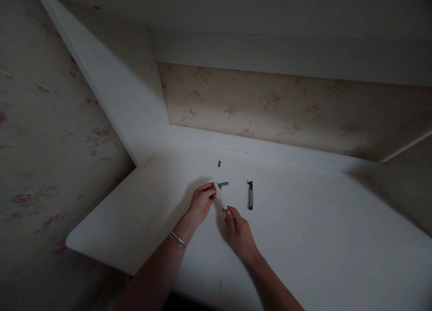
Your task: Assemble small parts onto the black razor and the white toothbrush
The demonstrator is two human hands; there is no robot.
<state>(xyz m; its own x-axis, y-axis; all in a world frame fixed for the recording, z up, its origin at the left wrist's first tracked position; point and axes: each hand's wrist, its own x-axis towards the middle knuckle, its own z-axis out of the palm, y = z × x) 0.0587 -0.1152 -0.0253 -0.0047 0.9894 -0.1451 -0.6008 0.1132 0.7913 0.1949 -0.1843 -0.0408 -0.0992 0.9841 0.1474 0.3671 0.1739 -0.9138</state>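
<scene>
The upper end of a slender, pale white strip (220,197) is held at the fingertips of the left hand (202,199), the fingers being curled in and nearly closed; its lower end is pinched between thumb and forefinger of the right hand (236,225), with no gap seen at the grip; the strip is thus held slantwise between the two hands, above the table; its material cannot be told.

A small, flat, teal-and-black bar (223,184) is seen at the strip's upper end, projecting rightward from the left fingertips; whether it is pinched by them or fixed to the strip cannot be told.

Two thin, silver-coloured bangles (177,240) are worn on the left wrist.

To the right of the hands, and apart from them, a slim, grey-and-black handle (250,196) is laid lengthwise on the smooth white table (324,239), its narrow, dark, crooked end pointed to the rear; beyond the hands, a second, smaller teal-and-dark piece (219,164) is placed alone on the surface.

The table is backed by a low white ledge (263,145) and bounded at left by a tall white panel (124,90); pink-flowered, cream wallpaper (243,97) is seen behind; the whole is dimly lit.
</scene>
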